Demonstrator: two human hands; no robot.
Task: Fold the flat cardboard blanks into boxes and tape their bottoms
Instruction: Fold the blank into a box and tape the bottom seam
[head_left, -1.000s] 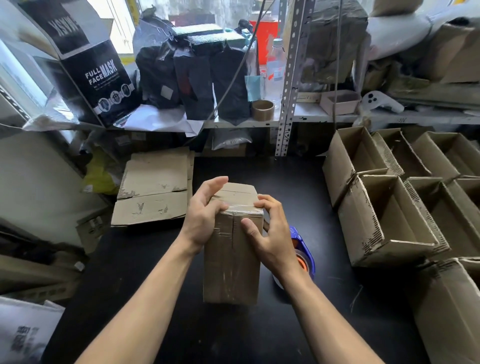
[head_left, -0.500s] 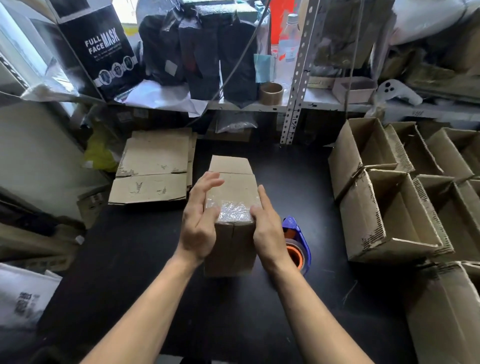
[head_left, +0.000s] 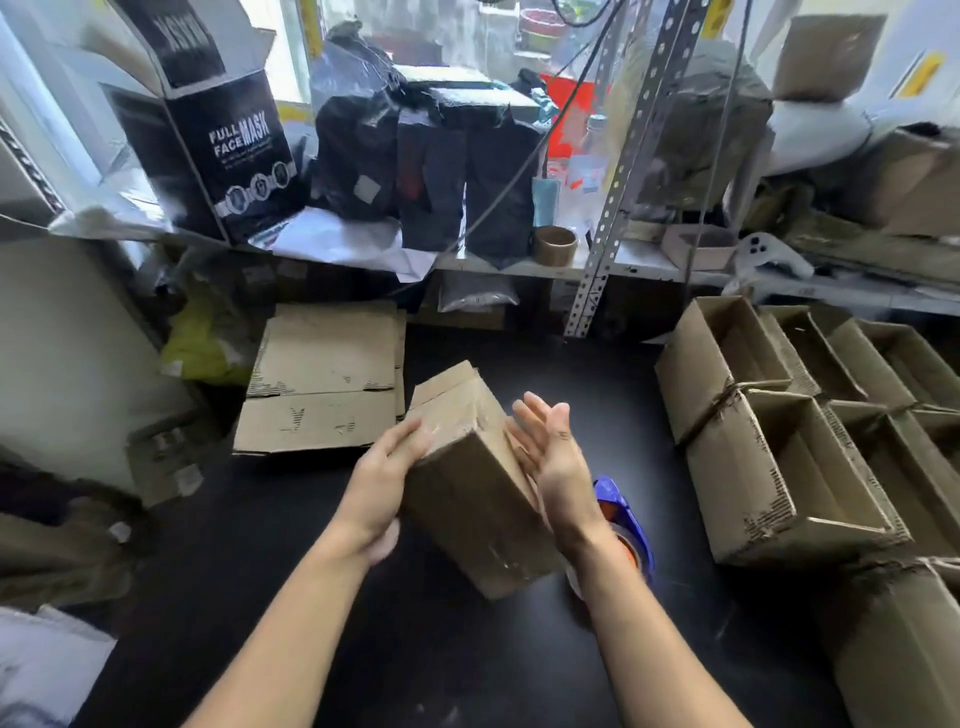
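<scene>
We look down on a matte black work surface. Behind it a perforated grey steel shelf upright carries a pale shelf board. Daylight comes through a bright, plastic-covered window at the back, and a plain off-white wall panel stands at our left.

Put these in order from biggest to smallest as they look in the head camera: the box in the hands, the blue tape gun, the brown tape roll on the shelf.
1. box
2. blue tape gun, partly hidden, so unsure
3. brown tape roll, farther away
</scene>
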